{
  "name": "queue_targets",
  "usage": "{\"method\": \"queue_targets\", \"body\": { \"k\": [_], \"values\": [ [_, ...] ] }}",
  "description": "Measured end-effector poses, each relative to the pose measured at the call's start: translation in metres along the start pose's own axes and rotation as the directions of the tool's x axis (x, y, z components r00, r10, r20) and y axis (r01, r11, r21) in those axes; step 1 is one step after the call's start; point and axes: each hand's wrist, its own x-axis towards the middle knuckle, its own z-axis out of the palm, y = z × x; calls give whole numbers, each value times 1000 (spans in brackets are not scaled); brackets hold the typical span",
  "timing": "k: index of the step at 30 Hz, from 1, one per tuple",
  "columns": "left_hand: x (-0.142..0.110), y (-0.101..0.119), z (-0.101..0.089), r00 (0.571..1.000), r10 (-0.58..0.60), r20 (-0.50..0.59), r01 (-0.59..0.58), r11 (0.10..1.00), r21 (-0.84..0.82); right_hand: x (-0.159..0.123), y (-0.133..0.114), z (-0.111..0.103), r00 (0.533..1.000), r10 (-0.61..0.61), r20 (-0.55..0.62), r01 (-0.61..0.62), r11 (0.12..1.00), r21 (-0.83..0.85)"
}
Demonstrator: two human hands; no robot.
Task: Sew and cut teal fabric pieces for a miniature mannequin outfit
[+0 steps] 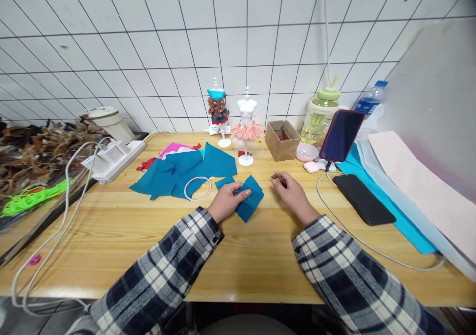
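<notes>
My left hand [227, 201] pinches a small folded piece of teal fabric [251, 199] that lies on the wooden table [122, 231]. My right hand [292, 192] is closed on a thin needle [278, 175], just right of that piece. A larger heap of teal fabric [182, 172] lies to the left, with a white ring [197, 188] on its near edge. Behind stand two small dress forms: one with a pink pleated skirt [247, 126], one in teal and brown [217, 109].
A small cardboard box [282, 140], a pink dish [307, 152], a green bottle [320, 116] and a propped phone [341, 135] stand at the back right. A second black phone [363, 199] lies flat with a white cable [372, 248]. A white appliance [111, 149] sits left.
</notes>
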Motion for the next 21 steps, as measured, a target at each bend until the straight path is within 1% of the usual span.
{"method": "queue_targets", "body": {
  "k": [2, 4, 5, 6, 7, 8, 9, 10, 11, 12, 13, 14, 16, 17, 19, 21],
  "values": [
    [-1, 1, 0, 999, -13, -35, 13, 1000, 4, 2, 3, -6, 998, 4, -64, -18, 977, -214],
    [-1, 2, 1, 998, -4, -59, 6, 999, 43, 1, 3, -8, 990, -40, -133, -21, 903, -430],
    [-2, 2, 2, 998, 12, -57, -8, 998, 70, 0, 1, -8, 980, -86, -180, -13, 873, -487],
    [-2, 3, 2, 998, 36, -51, -31, 995, 98, -1, -1, -7, 966, -139, -219, 15, 872, -489],
    [-3, 4, 3, 998, 58, -37, -53, 991, 126, -3, -4, -6, 954, -190, -234, 70, 894, -442],
    [-4, 5, 4, 997, 79, -20, -76, 986, 151, -4, -8, -4, 950, -227, -216, 144, 928, -343],
    [-5, 5, 4, 995, 100, -2, -98, 980, 174, -6, -12, -1, 955, -248, -164, 215, 957, -194],
    [-5, 6, 4, 993, 116, 16, -117, 973, 197, -8, -15, 2, 965, -251, -73, 251, 968, -11],
    [-6, 6, 4, 991, 130, 32, -134, 966, 219, -10, -17, 5, 969, -244, 25, 237, 957, 166],
    [-6, 6, 4, 989, 140, 48, -147, 960, 237, -12, -19, 8, 963, -237, 128, 187, 931, 313],
    [-7, 6, 4, 987, 146, 63, -158, 955, 250, -13, -20, 11, 950, -224, 219, 115, 899, 422],
    [-7, 6, 4, 986, 149, 78, -164, 952, 257, -14, -19, 13, 935, -205, 291, 37, 869, 494],
    [-7, 6, 3, 984, 149, 102, -170, 953, 253, -13, -17, 15, 909, -162, 385, -84, 832, 549],
    [-7, 6, 3, 983, 149, 107, -172, 953, 248, -12, -15, 15, 910, -135, 391, -113, 829, 548],
    [-7, 6, 2, 983, 153, 107, -175, 953, 248, -9, -11, 13, 938, -83, 335, -109, 850, 515],
    [-6, 6, 3, 983, 153, 103, -175, 952, 250, -6, -10, 11, 966, -60, 251, -71, 873, 483]
  ]
}}
